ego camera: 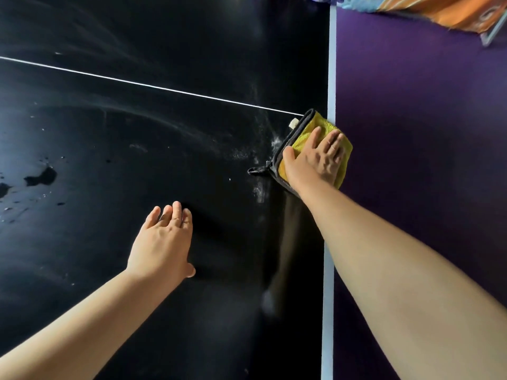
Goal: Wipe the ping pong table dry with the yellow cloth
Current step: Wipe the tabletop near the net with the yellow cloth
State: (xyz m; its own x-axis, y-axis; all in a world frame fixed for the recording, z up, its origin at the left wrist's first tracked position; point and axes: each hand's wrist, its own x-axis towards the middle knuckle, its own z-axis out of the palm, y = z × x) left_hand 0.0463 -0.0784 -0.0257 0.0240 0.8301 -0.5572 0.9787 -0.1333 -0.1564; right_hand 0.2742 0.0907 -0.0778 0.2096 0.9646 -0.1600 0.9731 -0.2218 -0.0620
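While your right hand [315,160] presses flat-fingered on the cloth [303,138], puddles [41,176] lie well left of it, nearer your flat left hand [164,242].

Purple carpeted floor [411,119] filling the right side, brighter toward the top, dimmer lower down, orange cloth [450,15] with a frayed edge in the top right corner, blue patterned fabric [356,1] beside it, pale metal frame [491,34] just below the orange cloth.
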